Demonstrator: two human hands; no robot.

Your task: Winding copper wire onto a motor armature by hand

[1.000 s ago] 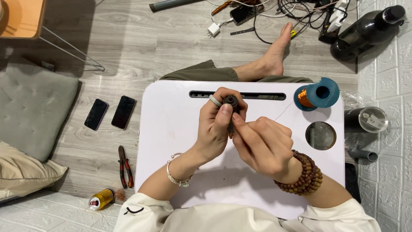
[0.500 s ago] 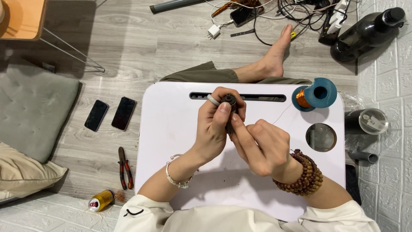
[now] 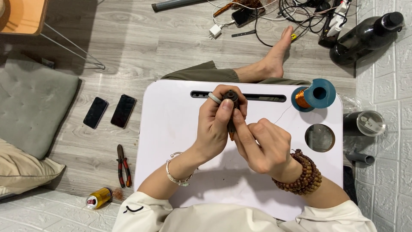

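**Fine wire worked onto a small dark part over the lap bench**

While the left hand (image 3: pixel 219 122) is clenched around a small dark cylindrical part (image 3: pixel 232 96), holding it above the far middle of the white bench (image 3: pixel 171 129), the right hand (image 3: pixel 262 144) sits just beside it with fingers pinched close under the part; what those fingertips grip is too small to tell, though a thin wire (image 3: pixel 285 114) runs from that spot toward the blue spool of copper wire (image 3: pixel 313 95) standing at the bench's far right corner. The part itself is off the surface, between both hands, near the long slot in the bench.

By the look of it, the step in hand is feeding or winding that fine wire onto the part. Any next move would call for steady tension on the strand, a firm hold by the left hand, and small, careful finger motions from the right, since so thin a wire could kink or snap.

Pliers (image 3: pixel 123 165) with red handles lie on the floor to the left, well apart from the hands, near a yellow can (image 3: pixel 98 197) and two dark phones (image 3: pixel 109 111).
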